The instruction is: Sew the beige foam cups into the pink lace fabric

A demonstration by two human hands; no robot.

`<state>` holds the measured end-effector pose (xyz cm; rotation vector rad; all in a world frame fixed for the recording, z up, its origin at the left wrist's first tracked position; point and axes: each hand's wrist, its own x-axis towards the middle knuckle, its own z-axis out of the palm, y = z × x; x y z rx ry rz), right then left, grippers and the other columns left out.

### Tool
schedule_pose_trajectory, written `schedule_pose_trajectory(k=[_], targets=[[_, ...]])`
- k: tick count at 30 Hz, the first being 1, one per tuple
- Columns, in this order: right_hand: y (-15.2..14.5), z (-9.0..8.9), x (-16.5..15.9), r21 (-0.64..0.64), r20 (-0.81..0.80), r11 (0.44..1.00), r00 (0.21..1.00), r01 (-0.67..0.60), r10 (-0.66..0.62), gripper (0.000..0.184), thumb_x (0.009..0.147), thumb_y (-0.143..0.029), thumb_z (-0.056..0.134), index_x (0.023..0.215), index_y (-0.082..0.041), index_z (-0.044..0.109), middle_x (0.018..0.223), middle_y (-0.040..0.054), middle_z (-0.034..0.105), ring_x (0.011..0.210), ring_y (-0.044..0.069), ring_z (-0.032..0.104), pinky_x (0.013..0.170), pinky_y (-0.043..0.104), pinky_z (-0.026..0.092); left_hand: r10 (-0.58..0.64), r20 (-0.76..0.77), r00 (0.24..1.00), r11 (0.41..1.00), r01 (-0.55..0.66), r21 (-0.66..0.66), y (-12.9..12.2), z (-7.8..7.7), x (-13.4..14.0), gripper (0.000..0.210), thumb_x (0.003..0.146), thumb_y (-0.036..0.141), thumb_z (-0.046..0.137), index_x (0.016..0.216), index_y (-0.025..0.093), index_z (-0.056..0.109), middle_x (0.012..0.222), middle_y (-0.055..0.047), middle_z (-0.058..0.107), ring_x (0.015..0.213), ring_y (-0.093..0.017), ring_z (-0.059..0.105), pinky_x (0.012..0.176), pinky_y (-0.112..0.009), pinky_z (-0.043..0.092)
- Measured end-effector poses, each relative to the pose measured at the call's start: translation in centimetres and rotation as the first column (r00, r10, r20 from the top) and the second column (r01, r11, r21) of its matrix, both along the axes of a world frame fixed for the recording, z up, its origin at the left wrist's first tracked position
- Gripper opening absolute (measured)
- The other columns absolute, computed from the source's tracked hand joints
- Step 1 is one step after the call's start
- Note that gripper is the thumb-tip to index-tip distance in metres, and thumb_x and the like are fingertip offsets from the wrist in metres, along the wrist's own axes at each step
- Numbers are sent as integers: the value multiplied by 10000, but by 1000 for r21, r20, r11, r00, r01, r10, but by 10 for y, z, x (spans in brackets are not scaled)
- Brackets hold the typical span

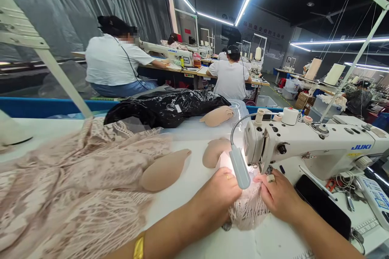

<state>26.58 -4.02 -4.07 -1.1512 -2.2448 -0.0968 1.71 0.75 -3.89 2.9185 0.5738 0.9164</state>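
Pale pink lace fabric point(247, 212) lies under the needle end of a white sewing machine point(288, 139). My left hand point(220, 196) is closed on the fabric's left side, its fingertips partly behind a grey lamp head point(240, 168). On the other side, my right hand point(281, 196) grips the lace between thumb and fingers, close to the presser foot. The needle point itself is hidden. Just beyond my left hand sits a beige moulded cup point(214, 151); another beige cup point(165, 170) lies further left, against a heap of lace point(106, 170).
A black plastic bag point(173, 107) and a third beige cup point(217, 116) are at the table's back. To the right lie a black phone point(323, 206), small scissors point(349, 200) and a control box point(375, 198). Co-workers sit at machines beyond, including one person in white point(114, 60).
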Motion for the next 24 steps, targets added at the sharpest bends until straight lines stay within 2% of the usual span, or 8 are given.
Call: schedule_pose_trajectory(k=[2, 5, 9, 12, 14, 16, 20, 24], targets=[[-4, -1, 1, 42, 7, 999, 1000, -20, 19, 289, 937, -60, 446, 1084, -186, 660, 876, 92, 706, 846, 272, 620, 743, 366, 524, 68, -116, 991, 993, -78, -86, -7, 16, -6, 101, 811, 144, 699, 792, 223, 639, 872, -19, 692, 866, -255, 645, 958, -495, 484], [-13, 3, -4, 42, 28, 991, 992, -126, 125, 434, 925, -64, 462, 1324, -185, 582, 945, 72, 729, 937, 279, 639, 872, 413, 515, 153, -230, 961, 954, -205, -220, -17, 32, -10, 48, 809, 188, 695, 818, 227, 668, 961, -47, 702, 922, -291, 646, 895, -479, 505], [-21, 8, -19, 57, 81, 970, 969, -237, 232, 535, 969, -204, 596, 1489, -223, 475, 1345, 110, 692, 1219, 294, 611, 1008, 427, 456, 39, -108, 993, 927, -77, -368, -29, 41, -9, 418, 774, 103, 650, 1162, 258, 665, 1220, -59, 711, 1067, -265, 662, 898, -363, 547], [-16, 1, -24, 163, 135, 977, 984, -141, 119, 362, 958, -85, 566, 1285, -239, 587, 1064, 43, 726, 942, 236, 618, 864, 360, 427, -42, -148, 988, 929, -16, -370, -35, 44, -13, 476, 715, 37, 603, 1131, 264, 646, 1170, -26, 714, 1019, -228, 669, 864, -311, 540], [-8, -7, -21, 188, 188, 978, 981, -90, 54, 285, 903, 5, 510, 1010, -241, 607, 851, 6, 663, 769, 215, 540, 802, 350, 393, -23, -225, 974, 947, -51, -318, -37, 45, -17, 380, 681, 25, 594, 989, 242, 638, 1086, -24, 705, 950, -233, 658, 828, -335, 520], [-2, -14, -16, 191, 220, 980, 975, -63, 19, 265, 862, 23, 504, 874, -234, 566, 823, 10, 648, 729, 209, 493, 805, 354, 382, 39, -270, 962, 963, -108, -246, -35, 43, -20, 275, 670, 29, 601, 863, 224, 603, 996, -26, 684, 887, -243, 631, 820, -375, 487], [3, -17, -7, 175, 186, 984, 982, -12, -21, 273, 809, 32, 515, 904, -215, 584, 833, 23, 668, 757, 216, 491, 800, 351, 372, 47, -205, 978, 973, -92, -213, -28, 37, -20, 179, 731, 55, 614, 780, 217, 554, 890, -6, 646, 862, -235, 595, 920, -417, 433], [-1, -9, -8, 141, 165, 987, 985, -73, 49, 365, 826, 45, 504, 1052, -214, 626, 968, 30, 737, 839, 222, 558, 819, 356, 378, 40, -163, 986, 975, -74, -208, -19, 20, -19, 209, 785, 34, 581, 865, 226, 599, 946, 9, 685, 893, -224, 627, 989, -448, 358]])
